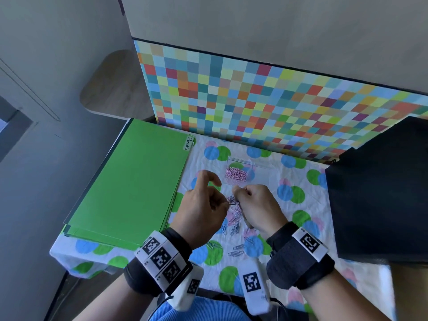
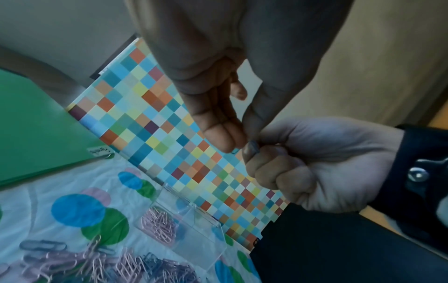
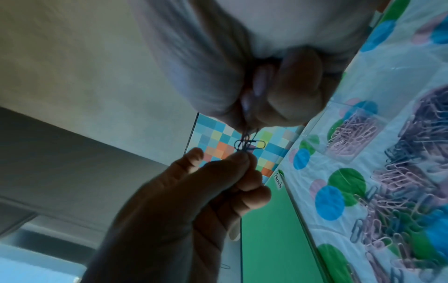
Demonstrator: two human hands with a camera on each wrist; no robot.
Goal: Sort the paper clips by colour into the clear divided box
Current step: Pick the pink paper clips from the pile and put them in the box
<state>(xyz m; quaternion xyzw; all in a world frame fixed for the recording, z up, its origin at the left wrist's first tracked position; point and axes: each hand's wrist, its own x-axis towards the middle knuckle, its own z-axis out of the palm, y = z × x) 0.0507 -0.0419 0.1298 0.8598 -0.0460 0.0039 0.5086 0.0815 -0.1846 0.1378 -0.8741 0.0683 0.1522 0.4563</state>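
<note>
A small tangle of dark blue paper clips (image 1: 232, 201) hangs in the air between my two hands, above the table. My left hand (image 1: 225, 202) pinches one end of it with thumb and fingertips, forefinger raised. My right hand (image 1: 236, 193) is a closed fist gripping the other end. In the right wrist view the linked blue clips (image 3: 249, 143) show between right hand (image 3: 247, 118) and left hand (image 3: 244, 159). The clear divided box (image 1: 260, 169) lies just beyond, with pink clips (image 1: 236, 173) in its left compartment. A loose pile of pink and blue clips (image 1: 234, 222) lies under my hands.
A stack of green folders (image 1: 129, 181) labelled "Permits" fills the table's left side. A checkered board (image 1: 254, 100) stands upright behind the box. A black object (image 1: 382, 193) covers the right side. The spotted tablecloth (image 1: 289, 193) shows between box and black object.
</note>
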